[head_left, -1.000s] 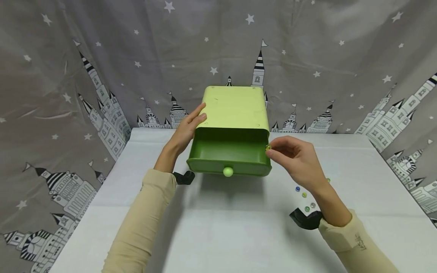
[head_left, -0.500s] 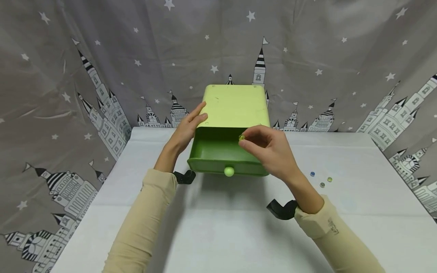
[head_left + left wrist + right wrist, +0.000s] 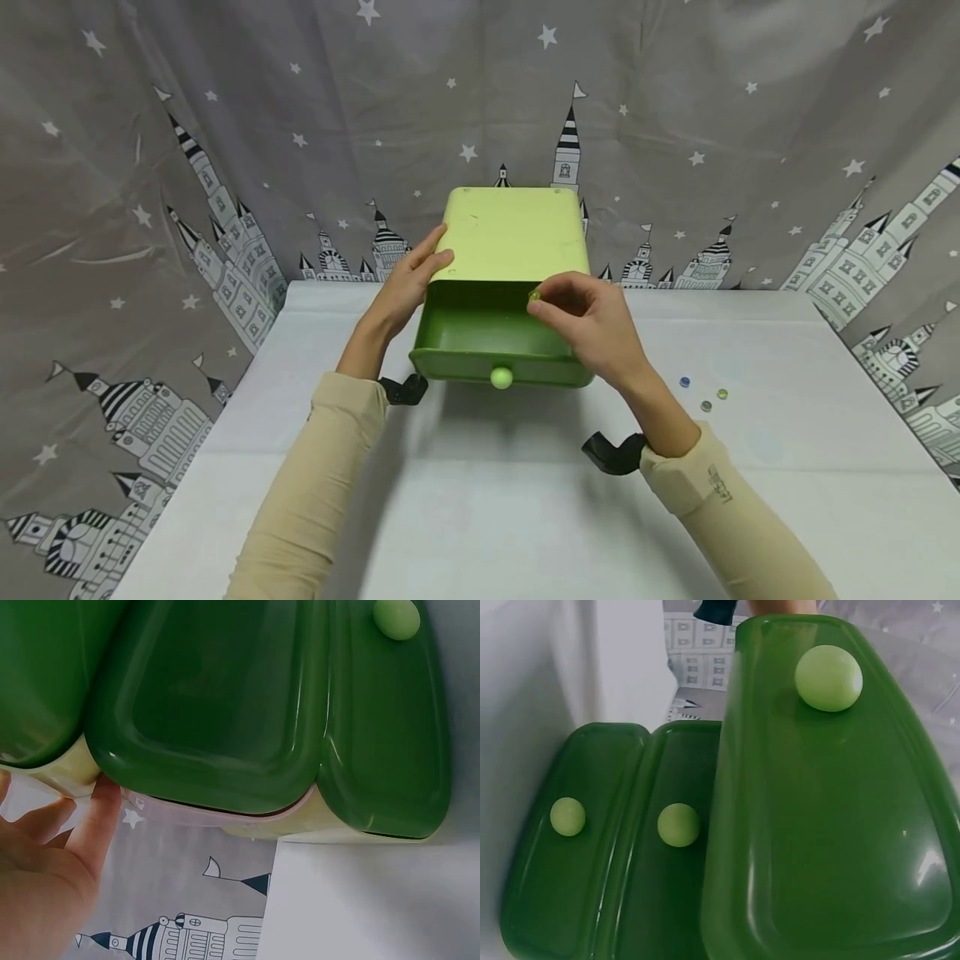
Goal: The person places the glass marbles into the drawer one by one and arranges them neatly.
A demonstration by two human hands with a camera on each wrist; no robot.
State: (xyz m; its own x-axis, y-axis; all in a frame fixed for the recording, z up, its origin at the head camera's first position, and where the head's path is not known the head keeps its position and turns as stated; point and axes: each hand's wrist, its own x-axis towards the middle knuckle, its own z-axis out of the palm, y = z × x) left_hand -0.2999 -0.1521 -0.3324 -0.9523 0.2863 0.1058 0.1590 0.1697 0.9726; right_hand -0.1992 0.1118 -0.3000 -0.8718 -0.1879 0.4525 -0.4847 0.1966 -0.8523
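A drawer cabinet (image 3: 517, 229) with a pale yellow-green top stands at the middle of the table, and its uppermost green drawer (image 3: 457, 364) is pulled out. My left hand (image 3: 401, 292) rests along the cabinet's left upper edge; in the left wrist view its fingers (image 3: 99, 825) lie extended against the side. Over the drawer's right half, my right hand (image 3: 588, 317) pinches a small yellow-green glass marble (image 3: 533, 296) between thumb and fingertips. What shows of the drawer's inside is bare green; its right part is hidden behind my right hand.
A blue marble (image 3: 685, 382), a yellowish one (image 3: 722, 394) and a grey one (image 3: 707, 406) lie on the white cloth (image 3: 480, 517) at right. Lower drawers with round knobs (image 3: 679, 825) are closed. A grey castle-print curtain (image 3: 337, 125) hangs behind.
My right hand has moved left with the marble, from the drawer's right edge to above it, then barely shifted. Its forearm now covers where other marbles showed. My left hand stays put.
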